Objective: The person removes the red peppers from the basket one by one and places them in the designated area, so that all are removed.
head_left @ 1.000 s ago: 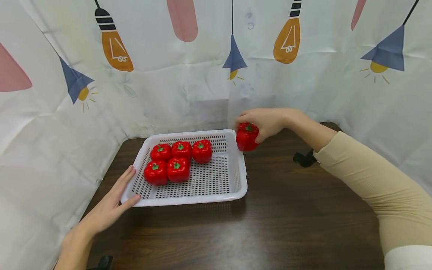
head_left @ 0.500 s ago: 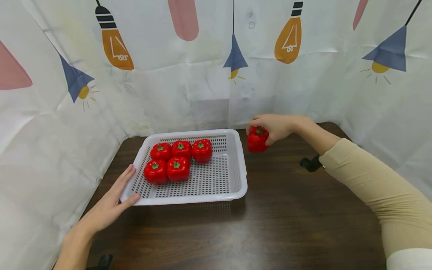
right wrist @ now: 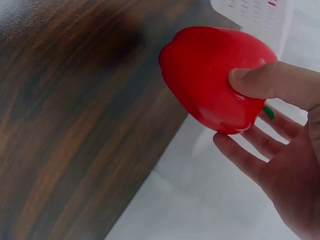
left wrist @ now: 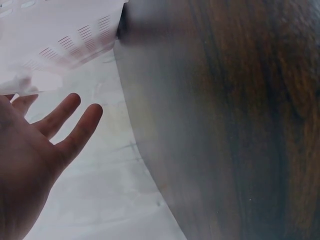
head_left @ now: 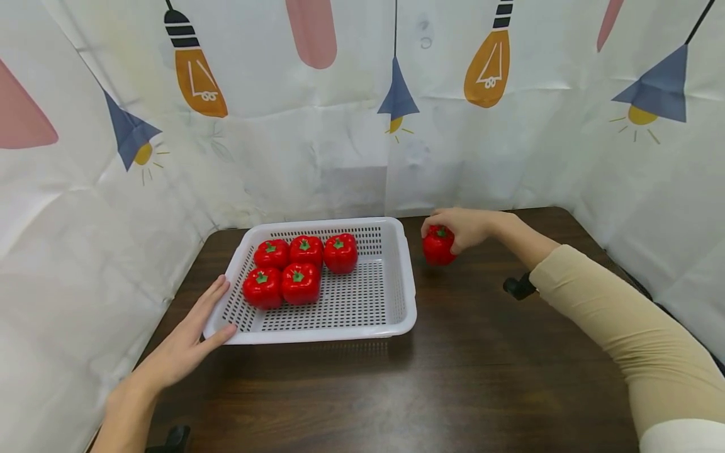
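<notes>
Just right of the white basket (head_left: 401, 277), my right hand (head_left: 467, 228) grips a red bell pepper (head_left: 438, 246) with a green stem. The right wrist view shows the thumb (right wrist: 255, 82) on one side of that pepper (right wrist: 210, 75) and fingers on the other; whether its base touches the table cannot be told. My left hand (head_left: 181, 352) rests on the basket's left end, thumb on the front rim and fingers along the side, fairly straight. Inside the basket, several red bell peppers (head_left: 301, 284) sit upright toward the left and back.
A dark wooden table (head_left: 481, 377) lies under everything. White patterned curtain (head_left: 351, 151) hangs close behind the table and along both sides. Black straps or mounts show near both wrists, one (head_left: 518, 287) under the right forearm.
My right hand has carried the bell pepper rightward and down, from over the basket's right rim to low beside it. The left hand and the peppers in the basket stay put.
</notes>
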Demonstrator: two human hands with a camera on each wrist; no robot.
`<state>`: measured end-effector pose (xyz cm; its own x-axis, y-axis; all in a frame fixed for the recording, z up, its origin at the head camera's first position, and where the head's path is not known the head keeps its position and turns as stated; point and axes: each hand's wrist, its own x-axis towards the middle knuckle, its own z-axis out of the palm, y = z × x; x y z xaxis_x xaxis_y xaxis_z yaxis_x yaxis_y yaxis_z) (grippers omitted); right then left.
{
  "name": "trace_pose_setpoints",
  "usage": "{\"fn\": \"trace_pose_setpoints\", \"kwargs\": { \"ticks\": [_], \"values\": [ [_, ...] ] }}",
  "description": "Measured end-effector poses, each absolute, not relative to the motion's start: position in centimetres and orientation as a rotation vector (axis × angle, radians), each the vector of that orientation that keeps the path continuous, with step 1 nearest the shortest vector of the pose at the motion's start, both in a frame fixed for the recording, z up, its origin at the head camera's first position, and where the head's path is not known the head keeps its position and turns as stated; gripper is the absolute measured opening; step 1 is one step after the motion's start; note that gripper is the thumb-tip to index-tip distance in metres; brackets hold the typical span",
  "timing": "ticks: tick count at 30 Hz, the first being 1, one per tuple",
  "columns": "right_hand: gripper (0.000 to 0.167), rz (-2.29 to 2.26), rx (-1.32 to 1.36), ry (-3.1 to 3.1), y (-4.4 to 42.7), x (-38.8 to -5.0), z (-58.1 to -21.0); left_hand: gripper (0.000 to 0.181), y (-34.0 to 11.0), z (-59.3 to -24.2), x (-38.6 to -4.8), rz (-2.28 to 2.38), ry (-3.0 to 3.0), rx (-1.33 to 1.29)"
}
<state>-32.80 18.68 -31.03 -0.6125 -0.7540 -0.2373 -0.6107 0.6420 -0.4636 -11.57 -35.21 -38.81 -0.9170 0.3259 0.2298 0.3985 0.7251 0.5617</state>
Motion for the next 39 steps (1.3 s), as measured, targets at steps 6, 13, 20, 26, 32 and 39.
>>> {"fn": "trace_pose_setpoints", "kwargs": {
  "ticks": [6,13,20,26,32,39],
  "values": [
    [0.057,-0.464,-1.067,2.449,18.6,-33.0,-32.4,0.085,-35.2,-38.8,-11.5,-0.959,-2.816,-0.584],
    [0.058,-0.486,-1.063,2.467,18.2,-33.0,-33.4,0.086,-35.2,-38.8,-11.5,-0.96,-2.826,-0.571],
    [0.059,-0.504,-1.08,2.499,17.8,-33.0,-33.5,0.085,-35.2,-38.8,-11.5,-0.967,-2.819,-0.579],
    [0.062,-0.504,-1.087,2.523,17.8,-33.2,-33.8,0.085,-35.2,-38.9,-11.5,-0.968,-2.821,-0.571],
    [0.063,-0.538,-1.087,2.521,18.0,-33.2,-33.8,0.085,-35.2,-38.9,-11.5,-0.963,-2.816,-0.576],
    [0.064,-0.605,-1.097,2.498,18.2,-33.3,-32.7,0.085,-35.2,-38.8,-11.5,-0.956,-2.82,-0.571]
  ]
}}
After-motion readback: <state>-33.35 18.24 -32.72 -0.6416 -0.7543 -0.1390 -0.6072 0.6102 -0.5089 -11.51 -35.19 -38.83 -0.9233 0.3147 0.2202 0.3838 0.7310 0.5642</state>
